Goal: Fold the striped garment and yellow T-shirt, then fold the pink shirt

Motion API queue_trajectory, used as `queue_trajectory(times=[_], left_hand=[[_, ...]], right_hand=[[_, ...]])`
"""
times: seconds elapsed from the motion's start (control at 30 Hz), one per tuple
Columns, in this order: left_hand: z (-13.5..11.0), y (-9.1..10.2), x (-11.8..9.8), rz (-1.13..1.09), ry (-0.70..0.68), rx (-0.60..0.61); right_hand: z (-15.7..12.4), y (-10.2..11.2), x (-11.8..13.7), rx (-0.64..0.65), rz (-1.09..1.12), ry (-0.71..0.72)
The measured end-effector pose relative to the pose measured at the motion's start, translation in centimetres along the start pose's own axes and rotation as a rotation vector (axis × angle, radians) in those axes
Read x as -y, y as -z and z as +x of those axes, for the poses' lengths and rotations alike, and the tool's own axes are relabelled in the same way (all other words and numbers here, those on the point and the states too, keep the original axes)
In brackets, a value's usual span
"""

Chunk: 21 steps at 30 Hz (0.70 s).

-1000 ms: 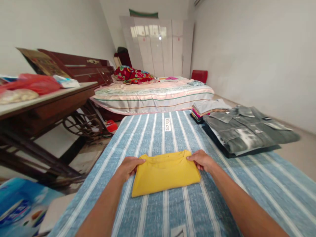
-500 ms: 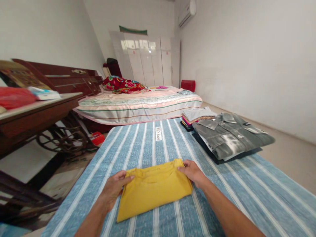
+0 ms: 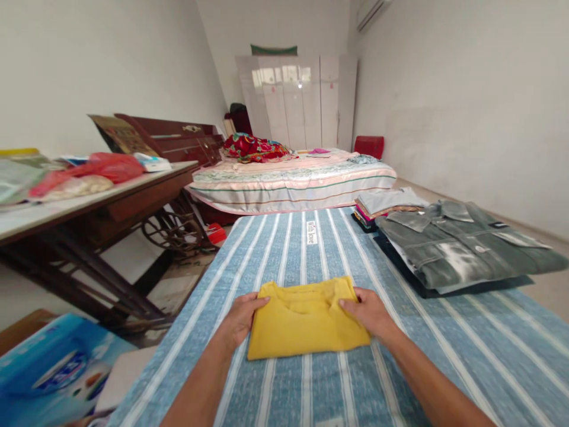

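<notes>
On the blue striped cloth, far end, printed text reads "With love" on a white label. Blue pack at lower left has a logo in an oval, too blurred to read. Small dark tag on the grey jacket, also unreadable. Folded yellow shirt lies on the cloth right in front of me, neckline on the far side. My left grip is pinched closed on its far left corner, thumb on top; my right grip pinches the far right corner, thumb on top too. Jacket sits off to my right on other clothes, just beside a small clothes pile.
</notes>
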<state>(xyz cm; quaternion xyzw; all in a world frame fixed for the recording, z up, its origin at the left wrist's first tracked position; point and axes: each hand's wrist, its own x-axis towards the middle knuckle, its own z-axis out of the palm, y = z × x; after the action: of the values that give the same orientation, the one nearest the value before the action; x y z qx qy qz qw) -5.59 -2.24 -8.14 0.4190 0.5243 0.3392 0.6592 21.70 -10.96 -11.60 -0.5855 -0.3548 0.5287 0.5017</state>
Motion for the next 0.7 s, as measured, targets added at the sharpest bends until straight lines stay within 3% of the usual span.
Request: queue_trajectory(times=[0.13,0.27,0.37,0.43,0.5,0.57,0.7], left_hand=[[-0.4,-0.2,-0.1,-0.023,-0.033,-0.003],[-0.9,-0.6,-0.8,-0.028,-0.016,-0.020],[-1.1,-1.4,-2.1,-0.031,-0.012,0.026],[-1.1,-2.8,-3.6,-0.050,-0.046,0.070],[-0.9,-5.4,-5.5,-0.079,-0.106,0.123],[-0.5,-9.5,-7.6,-0.111,-0.178,0.196],[1.6,-20.6,-11.6,-0.149,-0.343,0.354]], right_hand=[[-1.0,-0.5,-0.3,0.023,-0.080,0.165],[-1.3,-0.6,0.0,0.036,0.138,0.082],[-1.7,0.9,2.6,0.081,0.176,0.108],[-2.1,3.0,5.4,0.087,0.159,0.145],[-2.5,6.3,8.8,0.039,0.126,0.191],[-2.8,10.5,12.4,-0.039,0.059,0.241],[-2.4,20.2,18.8,-0.254,-0.151,0.363]])
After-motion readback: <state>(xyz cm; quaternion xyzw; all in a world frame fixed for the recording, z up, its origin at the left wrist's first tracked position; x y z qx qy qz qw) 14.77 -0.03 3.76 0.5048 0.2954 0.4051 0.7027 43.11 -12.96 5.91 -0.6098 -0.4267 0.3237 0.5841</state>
